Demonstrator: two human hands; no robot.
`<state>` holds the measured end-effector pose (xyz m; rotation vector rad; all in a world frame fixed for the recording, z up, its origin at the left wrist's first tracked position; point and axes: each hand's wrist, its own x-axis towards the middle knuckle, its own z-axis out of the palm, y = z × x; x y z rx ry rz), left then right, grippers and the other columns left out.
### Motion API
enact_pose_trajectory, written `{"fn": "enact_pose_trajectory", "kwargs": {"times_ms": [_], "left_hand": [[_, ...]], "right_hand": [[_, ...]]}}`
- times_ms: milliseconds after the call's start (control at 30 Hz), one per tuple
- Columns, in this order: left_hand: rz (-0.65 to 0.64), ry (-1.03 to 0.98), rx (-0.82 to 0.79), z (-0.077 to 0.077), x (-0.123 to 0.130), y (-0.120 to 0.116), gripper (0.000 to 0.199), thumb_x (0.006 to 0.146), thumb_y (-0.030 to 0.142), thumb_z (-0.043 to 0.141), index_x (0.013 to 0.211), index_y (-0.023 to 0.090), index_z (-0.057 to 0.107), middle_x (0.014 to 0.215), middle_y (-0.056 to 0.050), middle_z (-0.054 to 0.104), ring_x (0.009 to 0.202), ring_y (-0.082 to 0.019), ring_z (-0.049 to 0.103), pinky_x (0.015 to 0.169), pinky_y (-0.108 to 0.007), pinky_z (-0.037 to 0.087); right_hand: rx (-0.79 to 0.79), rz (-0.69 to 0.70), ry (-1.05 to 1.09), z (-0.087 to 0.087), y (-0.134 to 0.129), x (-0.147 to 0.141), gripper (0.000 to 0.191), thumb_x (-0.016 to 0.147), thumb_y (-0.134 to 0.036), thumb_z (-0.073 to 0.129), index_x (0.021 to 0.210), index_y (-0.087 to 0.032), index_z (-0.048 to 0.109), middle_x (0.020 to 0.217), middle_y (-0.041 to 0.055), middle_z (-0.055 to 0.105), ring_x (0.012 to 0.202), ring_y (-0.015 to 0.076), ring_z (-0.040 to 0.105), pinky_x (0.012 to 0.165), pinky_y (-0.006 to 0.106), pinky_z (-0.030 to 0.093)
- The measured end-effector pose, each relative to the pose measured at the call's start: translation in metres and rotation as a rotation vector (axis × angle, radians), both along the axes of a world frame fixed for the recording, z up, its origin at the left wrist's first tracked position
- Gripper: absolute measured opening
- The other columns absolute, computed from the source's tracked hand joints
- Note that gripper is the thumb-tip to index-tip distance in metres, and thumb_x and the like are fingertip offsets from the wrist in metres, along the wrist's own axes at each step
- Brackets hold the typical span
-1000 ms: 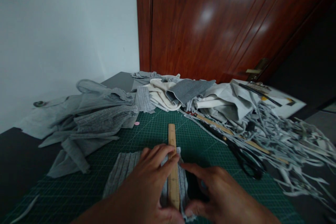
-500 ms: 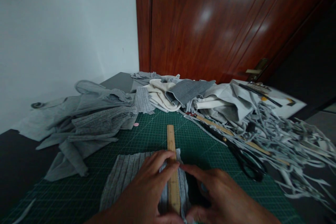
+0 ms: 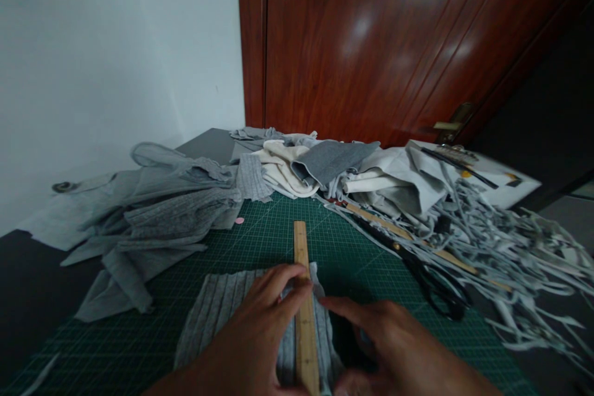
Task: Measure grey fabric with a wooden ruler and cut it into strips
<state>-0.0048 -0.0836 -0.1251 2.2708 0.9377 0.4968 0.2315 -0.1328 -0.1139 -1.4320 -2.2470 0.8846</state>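
Observation:
A piece of grey ribbed knit fabric (image 3: 211, 303) lies flat in front of me. Along its right side rests a wooden ruler (image 3: 304, 318), pointing away from me. My left hand (image 3: 255, 328) presses fingertips on the ruler, with its thumb low near the ruler's near end; the fingers are spread, not wrapped round it. At the fabric's right edge, my right hand (image 3: 390, 334) has its index finger stretched out, the tip at the cloth. Its thumb is low by the same edge, apart from the index finger, and the other fingers are partly hidden.
Under everything is a green cutting mat (image 3: 260, 241). Black-handled scissors (image 3: 431, 284) and another wooden ruler (image 3: 380, 219) lie at right beside tangled grey fabric strips (image 3: 492, 260). Grey garments (image 3: 176, 210) are heaped at left, folded cloths (image 3: 334, 164) at the back.
My right index fingertip has drawn back slightly from beside the left fingers to the fabric's edge. The left thumb has slid a little to the left. The ruler and fabric look almost unmoved.

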Motion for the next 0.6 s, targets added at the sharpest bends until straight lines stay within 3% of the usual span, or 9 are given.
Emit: {"fn": "enact_pose_trajectory", "kwargs": {"times_ms": [167,333,467,600], "left_hand": [[-0.003,-0.013,0.071,-0.0016,-0.0007,-0.0019,0.103,0.055,0.033,0.098,0.149,0.029,0.055,0.157,-0.01,0.049,0.143,-0.038,0.046,0.119,-0.051,0.042],[-0.037,0.004,0.092,-0.0047,-0.0067,-0.0046,0.094,0.066,0.032,0.09,0.152,0.03,0.053,0.158,-0.011,0.049,0.142,-0.038,0.047,0.121,-0.052,0.038],[-0.003,0.042,0.023,-0.0049,-0.0061,-0.0052,0.092,0.059,0.027,0.092,0.145,0.027,0.059,0.153,-0.01,0.052,0.138,-0.037,0.05,0.117,-0.049,0.043],[0.032,0.039,0.005,-0.0023,-0.0015,-0.0047,0.092,0.055,0.026,0.096,0.141,0.027,0.062,0.151,-0.009,0.054,0.138,-0.036,0.05,0.117,-0.049,0.042]], "right_hand": [[0.011,0.015,0.025,-0.0016,0.0017,0.0012,0.073,0.081,-0.043,0.08,0.148,-0.017,0.064,0.096,0.0118,0.078,0.079,0.0308,0.074,0.066,0.038,0.054],[-0.003,0.067,0.049,-0.0026,0.0045,-0.0001,0.077,0.081,-0.038,0.082,0.153,-0.021,0.058,0.098,0.0086,0.079,0.068,0.0236,0.07,0.061,0.034,0.051],[-0.058,0.057,0.067,0.0019,0.0056,-0.0027,0.078,0.079,-0.03,0.083,0.153,-0.025,0.058,0.097,0.0039,0.08,0.066,0.0203,0.068,0.059,0.031,0.047],[-0.054,0.018,0.05,0.0011,0.0039,-0.002,0.083,0.075,-0.032,0.087,0.152,-0.021,0.059,0.102,0.008,0.081,0.074,0.0265,0.072,0.062,0.034,0.051]]}}
